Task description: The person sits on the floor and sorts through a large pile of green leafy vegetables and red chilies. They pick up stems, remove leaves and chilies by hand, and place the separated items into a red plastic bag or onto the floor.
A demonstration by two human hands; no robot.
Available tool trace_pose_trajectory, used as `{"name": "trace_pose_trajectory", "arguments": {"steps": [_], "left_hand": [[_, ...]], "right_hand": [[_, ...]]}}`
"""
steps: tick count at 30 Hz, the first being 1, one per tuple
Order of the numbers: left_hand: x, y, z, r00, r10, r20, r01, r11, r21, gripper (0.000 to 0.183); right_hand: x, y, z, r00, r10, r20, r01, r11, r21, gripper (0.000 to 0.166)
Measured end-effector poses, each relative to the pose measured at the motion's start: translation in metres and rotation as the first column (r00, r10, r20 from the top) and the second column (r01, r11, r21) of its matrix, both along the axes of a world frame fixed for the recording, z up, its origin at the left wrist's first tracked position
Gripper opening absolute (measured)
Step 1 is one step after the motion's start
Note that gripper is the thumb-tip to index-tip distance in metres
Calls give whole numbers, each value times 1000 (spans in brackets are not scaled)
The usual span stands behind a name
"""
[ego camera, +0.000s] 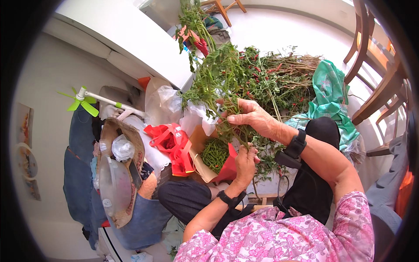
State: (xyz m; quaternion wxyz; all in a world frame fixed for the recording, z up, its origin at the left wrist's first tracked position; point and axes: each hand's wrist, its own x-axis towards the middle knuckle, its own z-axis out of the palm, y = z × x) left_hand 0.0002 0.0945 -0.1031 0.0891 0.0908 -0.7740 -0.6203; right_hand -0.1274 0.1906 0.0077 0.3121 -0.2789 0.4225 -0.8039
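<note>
My left hand (pixel 244 163) grips the lower stem of a leafy chili pepper plant (pixel 212 75). Higher up the same plant, my right hand (pixel 257 116) has its thumb and fingers around the branches; leaves partly cover the fingertips. The plant stands up and away from me, its top reaching the picture's upper edge. Just left of my hands is an open paper-lined bag (pixel 199 157) with many green chili peppers (pixel 214 155) inside. Beyond my right hand lies a heap of uprooted chili plants (pixel 271 78) bearing red peppers.
A red fabric bag (pixel 172 144) and clear plastic bags (pixel 165 101) lie to the left. Farther left, a woven basket (pixel 122 209) holds a plastic bowl (pixel 114 186), near a small green-bladed fan (pixel 81 101). Green plastic sheeting (pixel 330 88) and wooden chairs (pixel 376 98) are on the right.
</note>
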Motion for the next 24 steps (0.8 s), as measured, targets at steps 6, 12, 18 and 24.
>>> {"name": "trace_pose_trajectory", "arguments": {"steps": [6, 12, 18, 24], "left_hand": [[14, 31, -5, 991, -117, 61, 116, 993, 21, 14], [24, 50, -19, 973, -193, 124, 212, 963, -166, 13], [37, 62, -22, 940, -308, 146, 335, 914, -227, 16], [24, 29, 38, 757, -583, 296, 612, 474, -633, 27]], "right_hand": [[-21, 30, 16, 989, -140, 48, 145, 981, -129, 29], [-25, 64, 24, 952, -151, 265, 205, 960, -189, 20], [-11, 83, 18, 949, -163, 271, 182, 982, -44, 14], [-9, 101, 10, 971, -93, 219, 95, 996, 3, 23]]}}
